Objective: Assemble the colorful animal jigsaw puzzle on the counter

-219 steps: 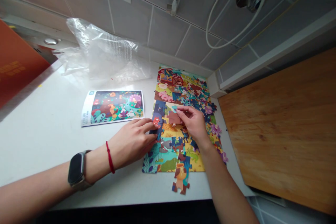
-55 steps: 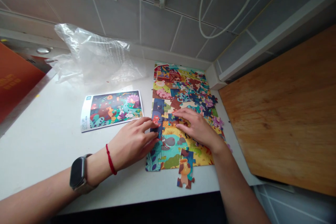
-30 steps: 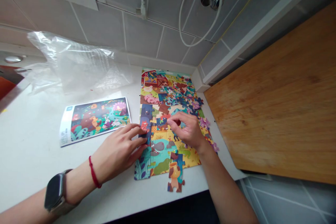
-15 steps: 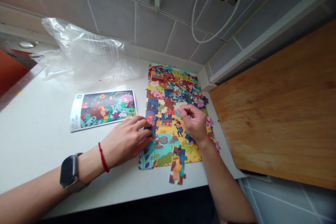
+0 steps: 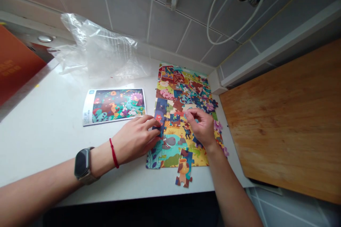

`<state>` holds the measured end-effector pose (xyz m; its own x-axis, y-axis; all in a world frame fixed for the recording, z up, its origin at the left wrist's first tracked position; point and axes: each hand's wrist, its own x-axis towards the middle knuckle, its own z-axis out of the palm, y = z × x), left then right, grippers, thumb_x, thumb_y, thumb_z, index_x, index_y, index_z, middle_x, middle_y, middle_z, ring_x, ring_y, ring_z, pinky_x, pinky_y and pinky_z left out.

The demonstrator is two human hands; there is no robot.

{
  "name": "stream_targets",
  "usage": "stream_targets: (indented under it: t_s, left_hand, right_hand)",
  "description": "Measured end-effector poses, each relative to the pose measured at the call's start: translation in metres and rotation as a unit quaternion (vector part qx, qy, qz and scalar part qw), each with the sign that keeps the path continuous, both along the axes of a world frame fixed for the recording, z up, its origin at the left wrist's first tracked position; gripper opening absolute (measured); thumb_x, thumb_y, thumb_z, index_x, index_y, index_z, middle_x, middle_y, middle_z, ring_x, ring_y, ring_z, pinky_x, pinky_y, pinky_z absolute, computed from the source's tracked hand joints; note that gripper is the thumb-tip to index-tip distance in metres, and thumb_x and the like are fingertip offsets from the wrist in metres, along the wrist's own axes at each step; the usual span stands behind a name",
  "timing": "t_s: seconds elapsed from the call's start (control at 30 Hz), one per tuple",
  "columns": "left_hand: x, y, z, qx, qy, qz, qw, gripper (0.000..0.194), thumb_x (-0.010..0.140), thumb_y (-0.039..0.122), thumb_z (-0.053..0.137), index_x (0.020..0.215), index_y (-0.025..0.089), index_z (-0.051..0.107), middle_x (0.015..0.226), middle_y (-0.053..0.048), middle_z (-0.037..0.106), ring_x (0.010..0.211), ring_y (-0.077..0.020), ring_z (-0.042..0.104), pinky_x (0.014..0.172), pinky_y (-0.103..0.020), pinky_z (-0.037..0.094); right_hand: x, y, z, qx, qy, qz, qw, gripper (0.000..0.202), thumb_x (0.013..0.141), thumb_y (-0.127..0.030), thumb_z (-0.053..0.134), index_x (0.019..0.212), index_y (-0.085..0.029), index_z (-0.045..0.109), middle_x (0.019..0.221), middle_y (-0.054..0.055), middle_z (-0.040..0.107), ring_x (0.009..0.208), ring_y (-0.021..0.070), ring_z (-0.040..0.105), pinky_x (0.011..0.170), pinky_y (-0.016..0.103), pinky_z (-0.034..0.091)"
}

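A colourful jigsaw puzzle board (image 5: 170, 161) lies on the white counter, with loose and joined pieces on top of it. My left hand (image 5: 140, 133) rests with spread fingers on the joined strip of dark blue and teal puzzle pieces (image 5: 161, 105) along the board's left edge. Over the board's middle, my right hand (image 5: 201, 127) has thumb and index finger pinched together; whatever is between them cannot be made out. A joined pair of pieces showing an orange-headed figure (image 5: 183, 170) overhangs the board's near edge. More loose pieces (image 5: 197, 92) are heaped on the upper right.
Left of the board lies a picture sheet (image 5: 117, 104) of a forest scene. Behind it sits a crumpled clear plastic bag (image 5: 101, 51). A wooden board (image 5: 287, 120) flanks the right side, an orange box (image 5: 18, 64) the far left. A white cable (image 5: 210, 25) hangs at the wall.
The whole view has shifted, so the counter's contents appear further right. Both hands keep nearly the same places over the puzzle, the left spread and the right pinched.
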<state>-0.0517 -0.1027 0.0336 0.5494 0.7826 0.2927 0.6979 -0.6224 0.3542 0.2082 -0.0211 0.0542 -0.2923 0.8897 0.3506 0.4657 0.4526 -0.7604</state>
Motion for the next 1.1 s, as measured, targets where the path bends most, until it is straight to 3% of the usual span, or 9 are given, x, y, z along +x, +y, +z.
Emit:
stream_targets:
  t_s: [0.33,0.9,1.0,1.1]
  left_hand:
    - [0.0029,-0.0003,0.0016,-0.005,0.007,0.01,1.0,0.017,0.103,0.028,0.063,0.097,0.018,0.075,0.118,-0.009,0.074,0.111,-0.0306,0.067,0.088,-0.046,0.058]
    - [0.0019,-0.0002,-0.0015,0.012,-0.004,0.008,1.0,0.023,0.106,0.031,0.06,0.095,0.018,0.075,0.117,-0.01,0.073,0.11,-0.0297,0.066,0.087,-0.045,0.057]
    - [0.002,-0.0001,-0.0006,0.009,-0.006,0.009,1.0,0.024,0.106,0.032,0.058,0.094,0.018,0.074,0.117,-0.01,0.073,0.109,-0.0294,0.066,0.087,-0.045,0.057]
    - [0.0023,-0.0004,0.0,0.011,-0.006,0.009,1.0,0.025,0.106,0.032,0.059,0.093,0.018,0.074,0.118,-0.01,0.073,0.109,-0.0294,0.066,0.087,-0.044,0.057]
  right_hand:
    - [0.0017,0.0011,-0.0071,-0.004,-0.026,0.004,1.0,0.02,0.098,-0.035,0.069,0.085,-0.022,0.077,0.075,0.001,0.074,0.06,0.0156,0.065,0.061,0.029,0.053]
    - [0.0009,-0.0001,-0.0044,-0.005,-0.019,-0.01,1.0,0.022,0.098,-0.038,0.069,0.085,-0.022,0.078,0.075,0.001,0.075,0.06,0.0168,0.066,0.061,0.03,0.053]
    - [0.0025,0.0011,-0.004,-0.013,-0.005,-0.004,1.0,0.028,0.102,-0.041,0.064,0.089,-0.022,0.081,0.07,0.001,0.072,0.06,0.017,0.065,0.062,0.03,0.053]
    - [0.0048,0.0026,-0.0042,0.002,0.021,0.004,1.0,0.043,0.109,-0.047,0.051,0.092,-0.023,0.084,0.087,0.006,0.075,0.077,0.02,0.069,0.069,0.033,0.055]
